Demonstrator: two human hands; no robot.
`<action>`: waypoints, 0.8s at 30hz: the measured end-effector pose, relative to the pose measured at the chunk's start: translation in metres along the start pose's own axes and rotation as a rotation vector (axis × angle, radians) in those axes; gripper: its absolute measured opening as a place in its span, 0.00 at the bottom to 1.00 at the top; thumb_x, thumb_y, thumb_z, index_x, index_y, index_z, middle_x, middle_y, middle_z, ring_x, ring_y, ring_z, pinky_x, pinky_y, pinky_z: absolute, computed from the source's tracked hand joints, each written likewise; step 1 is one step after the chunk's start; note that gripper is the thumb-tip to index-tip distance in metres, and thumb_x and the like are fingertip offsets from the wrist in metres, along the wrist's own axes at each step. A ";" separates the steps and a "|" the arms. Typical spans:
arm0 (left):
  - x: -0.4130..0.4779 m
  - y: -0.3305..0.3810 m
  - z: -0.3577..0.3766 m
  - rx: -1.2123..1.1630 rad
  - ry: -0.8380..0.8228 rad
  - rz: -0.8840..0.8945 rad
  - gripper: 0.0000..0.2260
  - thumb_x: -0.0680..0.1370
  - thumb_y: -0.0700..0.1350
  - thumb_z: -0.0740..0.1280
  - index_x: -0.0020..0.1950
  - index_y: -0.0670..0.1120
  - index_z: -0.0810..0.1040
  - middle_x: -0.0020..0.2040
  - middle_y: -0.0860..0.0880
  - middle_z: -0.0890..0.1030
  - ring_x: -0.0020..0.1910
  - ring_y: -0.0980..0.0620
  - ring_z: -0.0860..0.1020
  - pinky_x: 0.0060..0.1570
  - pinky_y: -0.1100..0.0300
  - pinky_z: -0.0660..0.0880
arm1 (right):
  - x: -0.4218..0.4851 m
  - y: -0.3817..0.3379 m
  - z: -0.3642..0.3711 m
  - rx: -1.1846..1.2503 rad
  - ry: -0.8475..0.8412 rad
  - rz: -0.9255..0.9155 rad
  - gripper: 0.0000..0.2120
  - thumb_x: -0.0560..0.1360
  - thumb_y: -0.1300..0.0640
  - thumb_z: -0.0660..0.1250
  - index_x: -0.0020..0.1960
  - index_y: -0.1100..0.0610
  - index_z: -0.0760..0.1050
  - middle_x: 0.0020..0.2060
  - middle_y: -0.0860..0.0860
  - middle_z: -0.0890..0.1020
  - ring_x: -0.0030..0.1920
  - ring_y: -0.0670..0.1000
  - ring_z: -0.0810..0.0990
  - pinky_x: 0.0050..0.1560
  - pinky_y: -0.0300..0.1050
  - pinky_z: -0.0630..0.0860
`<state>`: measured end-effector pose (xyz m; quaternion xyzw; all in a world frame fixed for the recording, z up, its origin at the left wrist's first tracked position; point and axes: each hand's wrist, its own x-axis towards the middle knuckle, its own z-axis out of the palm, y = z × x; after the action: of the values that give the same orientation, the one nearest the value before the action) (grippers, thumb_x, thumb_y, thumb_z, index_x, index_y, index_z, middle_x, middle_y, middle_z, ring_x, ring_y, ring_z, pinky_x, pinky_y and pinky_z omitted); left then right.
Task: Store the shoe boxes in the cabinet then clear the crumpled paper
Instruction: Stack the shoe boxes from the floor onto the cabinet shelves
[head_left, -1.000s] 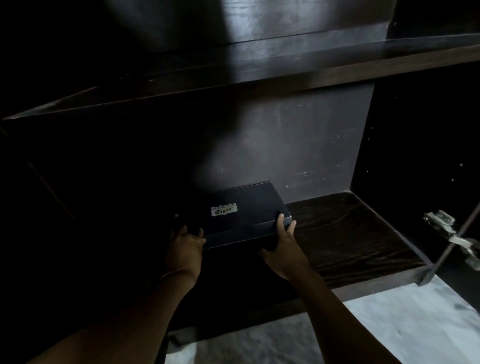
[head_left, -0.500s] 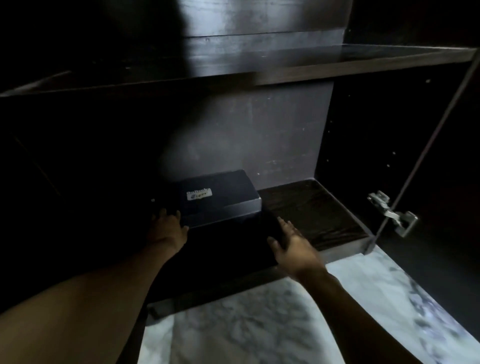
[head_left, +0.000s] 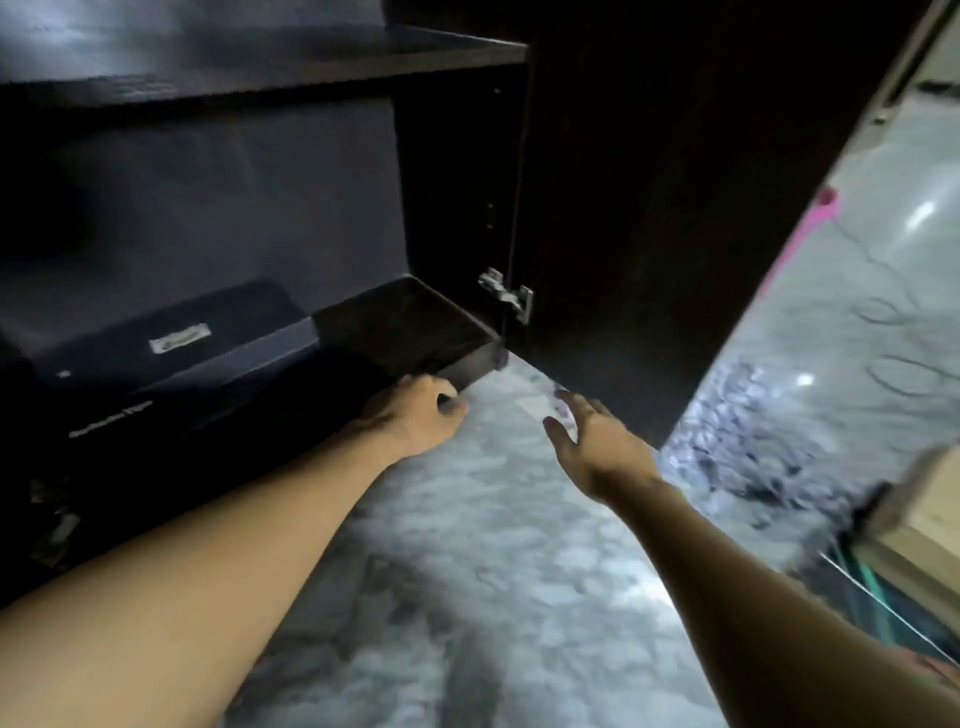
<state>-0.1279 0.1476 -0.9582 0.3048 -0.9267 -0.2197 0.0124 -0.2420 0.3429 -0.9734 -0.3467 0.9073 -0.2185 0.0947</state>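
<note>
Looking down, you see the dark shoe box (head_left: 171, 338) inside the cabinet (head_left: 415, 322), at the left of its bottom shelf. Your left hand (head_left: 415, 410) curls at the shelf's front edge; a grip can't be told. Your right hand (head_left: 592, 436) spreads relaxed fingers over the marbled grey floor (head_left: 493, 545), beside the open door (head_left: 649, 208).

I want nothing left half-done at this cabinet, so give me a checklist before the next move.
1. Top shoe box stowed: ok, resting on the lower box.
2. Shelf space beside them: ok, bare at right.
3. Door open: ok.
4. Right hand free: ok, fingers spread, empty.
5. Left hand free: cannot tell, fingers curled at the shelf's front edge.
</note>
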 end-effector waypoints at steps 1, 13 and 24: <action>-0.001 0.020 0.009 -0.039 -0.021 0.048 0.11 0.80 0.53 0.63 0.54 0.49 0.81 0.55 0.44 0.83 0.55 0.43 0.80 0.54 0.53 0.78 | -0.013 0.011 -0.008 0.004 0.029 0.037 0.24 0.82 0.43 0.54 0.76 0.50 0.61 0.73 0.52 0.69 0.71 0.56 0.69 0.63 0.52 0.70; -0.028 0.251 0.115 -0.324 -0.356 0.523 0.12 0.79 0.52 0.65 0.56 0.49 0.83 0.50 0.46 0.83 0.49 0.46 0.81 0.49 0.57 0.77 | -0.161 0.153 -0.094 -0.037 0.278 0.513 0.25 0.82 0.43 0.56 0.76 0.50 0.63 0.72 0.53 0.70 0.69 0.57 0.71 0.62 0.51 0.71; -0.031 0.378 0.202 -0.410 -0.551 0.321 0.26 0.80 0.60 0.60 0.76 0.53 0.63 0.70 0.48 0.72 0.63 0.46 0.74 0.58 0.56 0.71 | -0.237 0.305 -0.142 -0.043 0.406 1.149 0.33 0.78 0.37 0.53 0.79 0.49 0.55 0.78 0.60 0.55 0.78 0.61 0.53 0.75 0.61 0.54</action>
<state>-0.3456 0.5175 -0.9805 0.0763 -0.8679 -0.4697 -0.1424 -0.2910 0.7512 -0.9838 0.2452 0.9533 -0.1755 0.0156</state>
